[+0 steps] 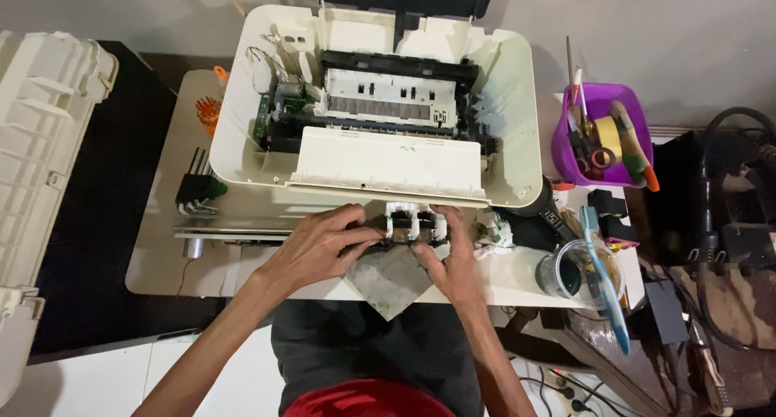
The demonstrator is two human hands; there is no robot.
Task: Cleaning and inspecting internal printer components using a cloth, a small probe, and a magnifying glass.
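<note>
two hands (pixel 323 243) (pixel 453 259), perhaps one cartridge carriage (pixel 412 225)

A small repair workshop. An opened printer (pixel 380 110) sits with its cover off on a white table (pixel 162 263). Left of the printer lie hex keys (pixel 196 192); right of it, a purple tub (pixel 602 134) of tools and tape, with cables (pixel 719 223) beyond.

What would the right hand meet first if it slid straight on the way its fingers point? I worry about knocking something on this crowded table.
Probably the front edge of the opened printer, just beyond the small black part that the right hand grips; depth is uncertain.
</note>
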